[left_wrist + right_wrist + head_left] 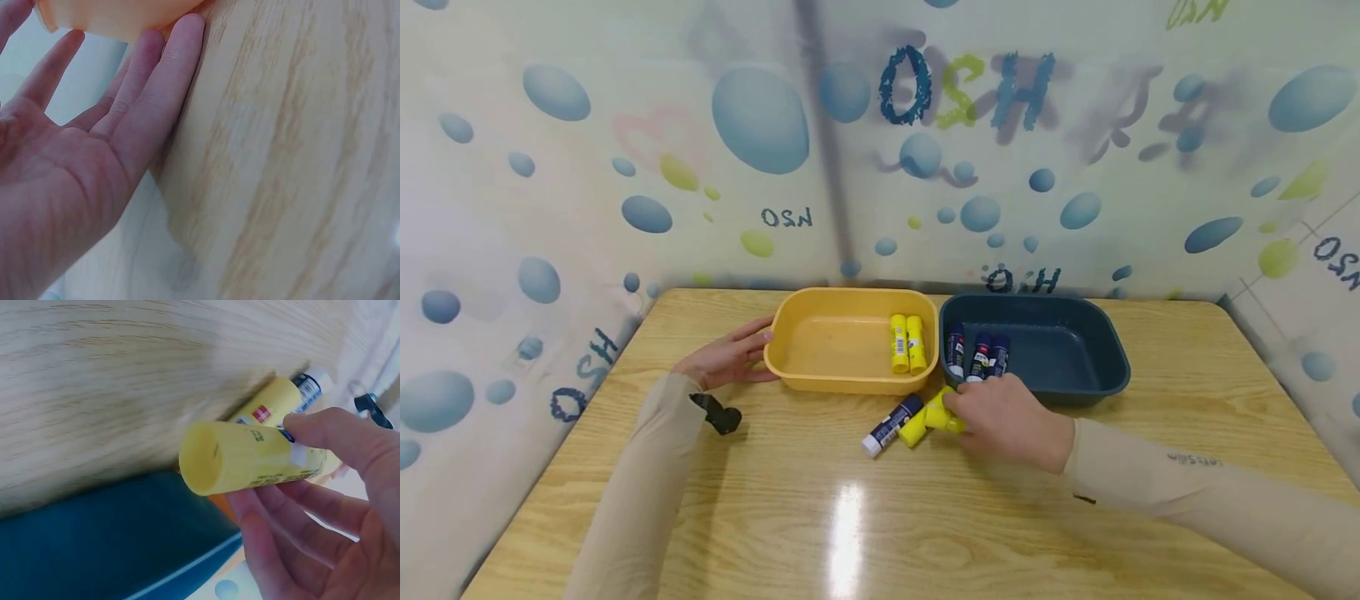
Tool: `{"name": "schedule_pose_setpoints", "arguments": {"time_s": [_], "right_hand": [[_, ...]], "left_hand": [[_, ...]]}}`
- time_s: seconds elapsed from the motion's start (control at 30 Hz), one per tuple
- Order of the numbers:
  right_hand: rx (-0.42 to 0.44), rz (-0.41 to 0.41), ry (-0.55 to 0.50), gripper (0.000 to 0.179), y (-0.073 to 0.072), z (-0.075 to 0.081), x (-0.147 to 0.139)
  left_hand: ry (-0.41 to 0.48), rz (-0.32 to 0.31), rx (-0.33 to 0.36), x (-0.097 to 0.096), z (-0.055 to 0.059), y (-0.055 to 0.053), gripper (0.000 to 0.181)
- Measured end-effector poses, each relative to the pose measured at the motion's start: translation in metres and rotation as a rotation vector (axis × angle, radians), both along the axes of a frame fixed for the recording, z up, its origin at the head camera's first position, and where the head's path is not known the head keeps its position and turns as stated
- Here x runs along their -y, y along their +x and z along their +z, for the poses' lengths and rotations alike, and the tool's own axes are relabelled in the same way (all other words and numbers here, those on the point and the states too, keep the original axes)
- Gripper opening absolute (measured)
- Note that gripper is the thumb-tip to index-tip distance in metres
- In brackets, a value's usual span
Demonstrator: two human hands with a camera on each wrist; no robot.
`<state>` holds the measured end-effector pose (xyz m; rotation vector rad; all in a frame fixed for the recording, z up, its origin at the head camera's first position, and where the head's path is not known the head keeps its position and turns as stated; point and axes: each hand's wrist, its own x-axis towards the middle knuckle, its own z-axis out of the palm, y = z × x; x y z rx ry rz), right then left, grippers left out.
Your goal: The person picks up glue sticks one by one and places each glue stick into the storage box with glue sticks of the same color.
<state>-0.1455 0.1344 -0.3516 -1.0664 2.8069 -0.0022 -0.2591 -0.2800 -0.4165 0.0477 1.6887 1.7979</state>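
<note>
My right hand (1011,421) pinches a yellow glue stick (250,456) between thumb and fingers, low in front of the dark blue bin (1078,397). Just beneath it on the table lies another yellow glue stick (913,432). Beside that one is a navy glue stick (891,425) with a white end. Over on the left, my left hand (730,357) has its fingers extended, with fingertips at the side of the yellow-orange bin (835,386). Two yellow glue sticks (898,343) stand side by side at that bin's right end. Several navy glue sticks (955,348) lean in the blue bin's left part.
The two bins stand side by side near the back edge of the wooden table (760,500). Behind it hangs a patterned sheet (865,183) with blue dots and lettering. A small black fitting (722,417) shows at the left cuff.
</note>
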Motion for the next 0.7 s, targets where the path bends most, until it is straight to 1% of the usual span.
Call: {"name": "schedule_pose_setpoints", "arguments": {"time_s": [0.1,0.17,0.3,0.47,0.7], "right_hand": [[0.034,-0.034,-0.012,0.024,-0.002,0.006,0.002],[0.037,-0.044,-0.025,0.023,-0.004,0.010,0.003],[0.017,-0.054,-0.059,0.025,-0.008,0.018,0.005],[-0.003,-0.058,-0.096,0.030,-0.018,0.027,0.011],[-0.003,-0.064,-0.134,0.023,-0.031,0.038,0.025]], "left_hand": [[-0.001,-0.002,-0.007,0.000,0.000,0.000,0.061],[0.000,-0.002,-0.008,0.000,-0.001,0.000,0.060],[-0.001,0.004,0.000,0.000,-0.001,0.000,0.060],[0.016,0.011,0.021,-0.001,0.000,-0.002,0.062],[0.022,0.029,0.051,0.001,0.000,-0.004,0.061]]}}
